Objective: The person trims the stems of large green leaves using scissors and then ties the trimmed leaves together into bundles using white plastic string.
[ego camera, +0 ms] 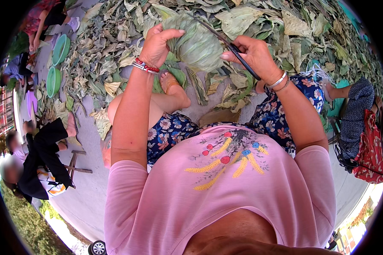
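My left hand (159,43) pinches the left edge of a large, wrinkled green leaf (194,44), with the thumb lying on top of it. Dark-handled scissors (234,49) are in my right hand (255,55), their blades pointing up and left along the leaf's upper right edge. The right thumb and fingertips are close to the leaf's right side; whether they touch it is unclear. Beneath both hands, a thick layer of dried and wilted leaves (115,41) spreads over the ground.
My bare foot (172,84) is among leaves below the left hand. Green plastic basins (60,50) stand at the left. Seated people (48,153) are at the left, near a wooden stool (73,165). Another person's patterned leg (357,118) is close at the right.
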Tool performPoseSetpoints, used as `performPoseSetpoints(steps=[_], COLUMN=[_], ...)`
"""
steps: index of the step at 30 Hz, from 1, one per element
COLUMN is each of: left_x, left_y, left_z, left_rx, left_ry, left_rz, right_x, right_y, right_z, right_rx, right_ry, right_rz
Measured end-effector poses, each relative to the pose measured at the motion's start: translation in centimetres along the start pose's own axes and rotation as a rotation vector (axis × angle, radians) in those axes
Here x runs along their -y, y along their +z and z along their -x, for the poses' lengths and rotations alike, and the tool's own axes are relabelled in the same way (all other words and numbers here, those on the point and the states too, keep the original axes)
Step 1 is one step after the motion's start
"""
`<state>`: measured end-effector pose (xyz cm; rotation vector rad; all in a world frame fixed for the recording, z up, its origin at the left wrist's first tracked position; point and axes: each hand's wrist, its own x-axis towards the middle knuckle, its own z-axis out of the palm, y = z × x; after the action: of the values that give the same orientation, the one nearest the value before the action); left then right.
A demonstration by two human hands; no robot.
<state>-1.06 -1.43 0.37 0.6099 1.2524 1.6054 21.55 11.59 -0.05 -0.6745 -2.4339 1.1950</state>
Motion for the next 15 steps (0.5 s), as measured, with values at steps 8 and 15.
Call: performPoseSetpoints(steps=[8, 15], left_x=[-0.31, -0.22], left_y=[-0.28, -0.71], left_z=[-0.04, -0.16], left_rx=[-0.013, -0.043], left_ry=[-0.020, -0.030], left_rz=[0.011, 0.046], right_x=[0.54, 0.08], right_y=[-0.45, -0.21], right_z=[0.04, -0.04], right_rx=[0.047, 0.000], right_ry=[0.046, 0.008], right_rz=[0.040, 0.055])
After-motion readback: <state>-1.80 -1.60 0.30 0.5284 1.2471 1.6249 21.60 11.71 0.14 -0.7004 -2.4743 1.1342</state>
